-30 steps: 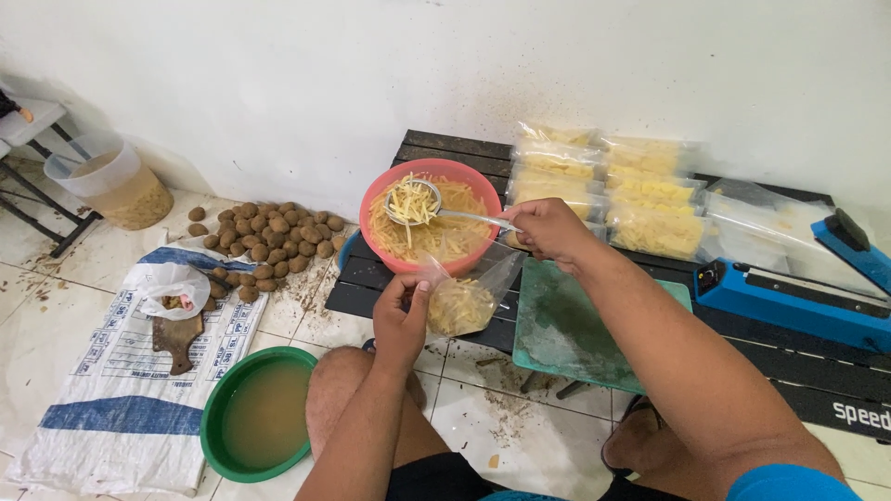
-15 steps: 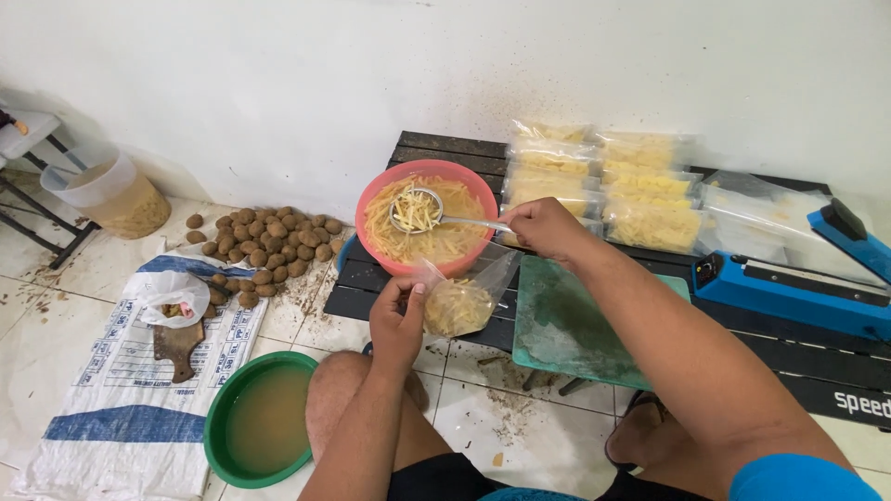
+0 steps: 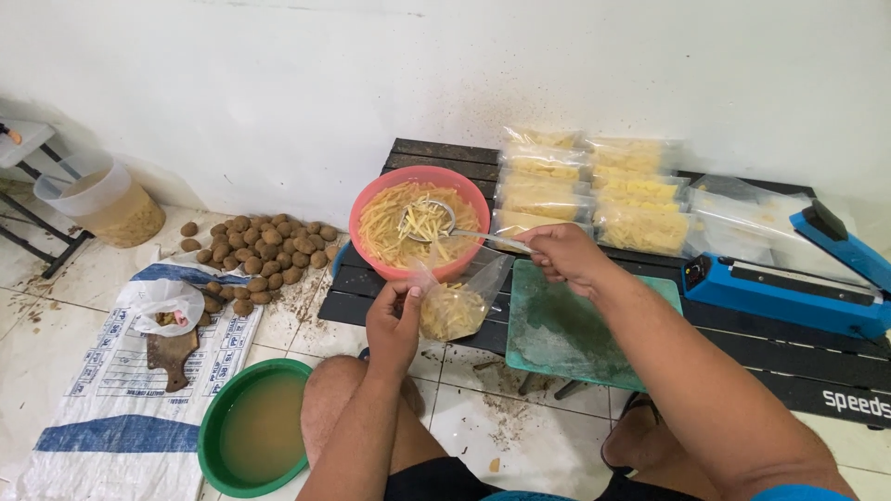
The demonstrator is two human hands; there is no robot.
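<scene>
Over the pink bowl [image 3: 371, 190], the right hand [image 3: 564, 255] grips the strainer spoon [image 3: 427, 221], now lowered and drawn slightly back; the left hand [image 3: 393, 320] pinches the half-filled plastic bag [image 3: 455, 301] open just beside it.

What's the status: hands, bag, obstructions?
Left hand pinches clear bag open. Right hand holds strainer ladle over pink bowl. Nothing between.

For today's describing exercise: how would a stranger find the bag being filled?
Start at the low black table by the white wall. In front of its pink bowl, the left hand holds a clear bag. Unlike the sealed, stacked bags behind, it is open and half full.
</scene>
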